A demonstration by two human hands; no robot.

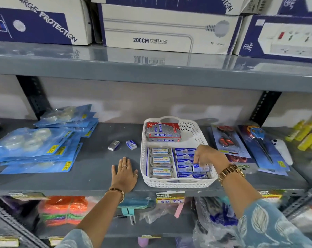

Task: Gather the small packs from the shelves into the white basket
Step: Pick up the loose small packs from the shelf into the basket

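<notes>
Packing the basket, two packs to go

Our right hand [206, 156] pinches a small blue pack [200, 167] inside the white basket [178, 184]; our left hand [124, 174] lies flat and open on the shelf [90, 178]. Two loose packs [123, 145] wait nearby: light, stiff little boxes, probably best pinched by their long sides.

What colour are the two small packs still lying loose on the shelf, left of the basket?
One pack is grey, the other pack blue and white; head view.
</notes>
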